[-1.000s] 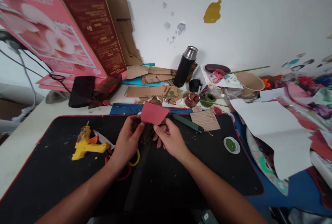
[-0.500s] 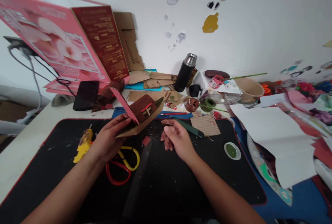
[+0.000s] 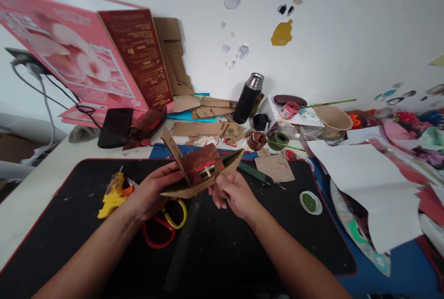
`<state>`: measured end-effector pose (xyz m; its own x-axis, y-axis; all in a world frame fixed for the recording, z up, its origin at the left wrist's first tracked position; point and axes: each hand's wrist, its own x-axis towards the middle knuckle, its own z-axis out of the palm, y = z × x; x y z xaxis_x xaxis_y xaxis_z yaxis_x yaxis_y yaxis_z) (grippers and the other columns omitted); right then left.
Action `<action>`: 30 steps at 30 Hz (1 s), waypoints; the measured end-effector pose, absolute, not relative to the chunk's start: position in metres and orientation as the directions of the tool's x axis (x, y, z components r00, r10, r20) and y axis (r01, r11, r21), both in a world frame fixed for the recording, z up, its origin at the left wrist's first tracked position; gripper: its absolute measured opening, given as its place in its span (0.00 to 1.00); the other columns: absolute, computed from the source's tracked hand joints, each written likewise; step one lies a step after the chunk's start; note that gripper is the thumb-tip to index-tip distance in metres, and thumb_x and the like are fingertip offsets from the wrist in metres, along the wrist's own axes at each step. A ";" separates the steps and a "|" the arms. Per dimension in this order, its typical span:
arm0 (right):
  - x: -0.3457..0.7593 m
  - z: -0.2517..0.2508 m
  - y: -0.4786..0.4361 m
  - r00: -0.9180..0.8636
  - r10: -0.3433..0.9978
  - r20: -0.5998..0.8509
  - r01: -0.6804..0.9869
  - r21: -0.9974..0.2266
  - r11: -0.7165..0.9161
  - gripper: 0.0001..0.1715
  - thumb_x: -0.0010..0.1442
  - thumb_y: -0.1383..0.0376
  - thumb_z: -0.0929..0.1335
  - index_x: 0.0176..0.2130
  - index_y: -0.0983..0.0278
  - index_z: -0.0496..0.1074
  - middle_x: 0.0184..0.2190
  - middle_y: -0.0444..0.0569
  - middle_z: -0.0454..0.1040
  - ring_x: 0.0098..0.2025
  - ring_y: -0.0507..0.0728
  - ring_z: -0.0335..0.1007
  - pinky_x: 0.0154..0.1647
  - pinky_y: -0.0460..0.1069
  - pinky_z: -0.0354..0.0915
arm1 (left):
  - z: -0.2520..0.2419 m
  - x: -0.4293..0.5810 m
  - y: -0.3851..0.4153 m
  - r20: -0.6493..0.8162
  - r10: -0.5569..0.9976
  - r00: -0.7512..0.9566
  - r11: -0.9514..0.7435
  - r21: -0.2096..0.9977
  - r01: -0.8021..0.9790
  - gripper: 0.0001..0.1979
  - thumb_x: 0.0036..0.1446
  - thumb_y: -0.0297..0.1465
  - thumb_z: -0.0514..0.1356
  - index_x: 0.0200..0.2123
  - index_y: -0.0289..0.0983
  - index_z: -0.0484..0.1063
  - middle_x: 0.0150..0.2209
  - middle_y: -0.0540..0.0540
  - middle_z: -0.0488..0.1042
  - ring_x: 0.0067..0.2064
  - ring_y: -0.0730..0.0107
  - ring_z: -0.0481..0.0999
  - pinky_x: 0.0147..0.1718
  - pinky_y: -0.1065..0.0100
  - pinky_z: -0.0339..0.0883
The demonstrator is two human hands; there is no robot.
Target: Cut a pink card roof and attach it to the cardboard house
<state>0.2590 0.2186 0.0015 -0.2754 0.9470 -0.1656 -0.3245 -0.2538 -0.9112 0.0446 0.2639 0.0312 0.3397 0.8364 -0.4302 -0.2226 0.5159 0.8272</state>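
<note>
Right fingers [image 3: 226, 185] now on cardboard model [image 3: 201, 164]

A pale table [image 3: 45, 183] is carrying a black mat [image 3: 270, 243] edged thinly in red. On the mat, I am seeing a yellow glue gun [image 3: 113, 196] lying toward the left, scissors [image 3: 170, 225] with red and yellow handles resting near it, and a small white dish [image 3: 311, 202] holding green paint at the right. A green tool [image 3: 255, 173] is lying beside ribbed cardboard [image 3: 274, 167]. Beyond the mat, a dark phone [image 3: 115, 128] is resting on the left and a black flask [image 3: 248, 98] is standing upright.
</note>
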 end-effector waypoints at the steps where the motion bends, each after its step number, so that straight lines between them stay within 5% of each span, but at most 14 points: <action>1: 0.259 0.001 0.219 -0.266 0.949 -0.167 -0.339 -0.906 -0.254 0.34 0.57 0.35 0.75 0.29 0.62 0.73 0.20 0.43 0.71 0.15 0.49 0.62 0.13 0.45 0.51 | 0.031 0.044 0.265 -0.417 0.853 0.314 0.492 0.843 -0.218 0.24 0.38 0.46 0.80 0.36 0.39 0.83 0.28 0.44 0.83 0.28 0.55 0.84 0.32 0.59 0.80; 6: 0.262 -0.002 0.220 -0.204 0.962 -0.179 -0.378 -0.892 -0.246 0.34 0.55 0.35 0.76 0.26 0.63 0.75 0.18 0.43 0.71 0.13 0.49 0.59 0.12 0.45 0.50 | 0.037 0.032 0.266 -0.238 0.961 0.143 0.229 0.971 0.071 0.26 0.50 0.54 0.73 0.43 0.42 0.84 0.40 0.41 0.86 0.44 0.47 0.85 0.47 0.52 0.79; 10: 0.262 -0.003 0.220 -0.178 0.961 -0.212 -0.349 -0.899 -0.263 0.35 0.53 0.33 0.76 0.26 0.62 0.76 0.19 0.47 0.75 0.14 0.50 0.61 0.12 0.46 0.51 | 0.044 0.028 0.256 0.045 0.984 0.173 -0.104 0.930 0.353 0.17 0.58 0.51 0.68 0.39 0.46 0.86 0.48 0.43 0.84 0.52 0.46 0.81 0.55 0.51 0.74; 14: 0.263 -0.009 0.221 -0.219 0.953 -0.211 -0.363 -0.889 -0.280 0.37 0.56 0.34 0.75 0.30 0.65 0.79 0.19 0.50 0.76 0.16 0.52 0.67 0.13 0.44 0.54 | 0.046 0.037 0.248 0.267 0.918 0.294 -0.374 0.831 0.412 0.11 0.64 0.44 0.66 0.34 0.45 0.82 0.42 0.45 0.83 0.48 0.52 0.80 0.51 0.55 0.74; 19: 0.262 -0.018 0.220 -0.237 0.961 -0.145 -0.439 -0.866 -0.239 0.34 0.59 0.39 0.76 0.32 0.68 0.79 0.20 0.51 0.78 0.19 0.53 0.73 0.14 0.42 0.58 | 0.039 0.044 0.247 0.424 0.786 0.451 -0.614 0.622 0.486 0.08 0.70 0.36 0.63 0.38 0.41 0.78 0.36 0.48 0.81 0.41 0.61 0.79 0.42 0.62 0.73; 30: 0.262 -0.025 0.217 -0.184 0.972 -0.144 -0.517 -0.827 -0.221 0.31 0.59 0.42 0.78 0.29 0.67 0.78 0.24 0.49 0.78 0.20 0.53 0.76 0.14 0.43 0.63 | 0.034 0.052 0.250 0.541 0.637 0.550 -0.770 0.412 0.487 0.04 0.70 0.28 0.61 0.40 0.37 0.75 0.38 0.44 0.80 0.44 0.59 0.79 0.45 0.60 0.73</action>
